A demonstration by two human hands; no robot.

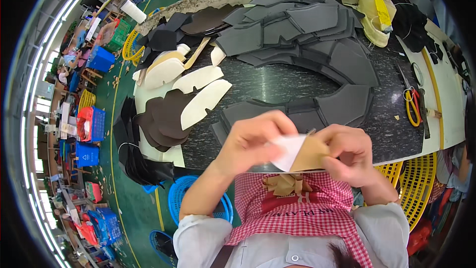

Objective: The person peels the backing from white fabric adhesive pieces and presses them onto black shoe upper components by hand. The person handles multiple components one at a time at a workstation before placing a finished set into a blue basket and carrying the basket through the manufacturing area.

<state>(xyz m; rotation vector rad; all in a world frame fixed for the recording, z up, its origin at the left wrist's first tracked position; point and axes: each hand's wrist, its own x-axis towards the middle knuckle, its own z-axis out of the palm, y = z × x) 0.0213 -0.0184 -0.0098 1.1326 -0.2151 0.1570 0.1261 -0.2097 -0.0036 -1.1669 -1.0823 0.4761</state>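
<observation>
Both hands meet over the table's near edge at a small piece that is white on one side and tan on the other. My left hand, a little blurred, pinches the white part. Fingers of my right hand are closed on the tan part. I cannot tell whether these are two layers or one folded sheet. Just beyond the hands lies a curved dark grey padded panel. Cream shaped pieces and a stack of dark brown pieces lie to the left.
Many dark grey panels pile up at the back of the speckled black table. Scissors with orange and yellow handles lie at the right. A yellow tape roll stands far right. Blue and yellow baskets sit below the table.
</observation>
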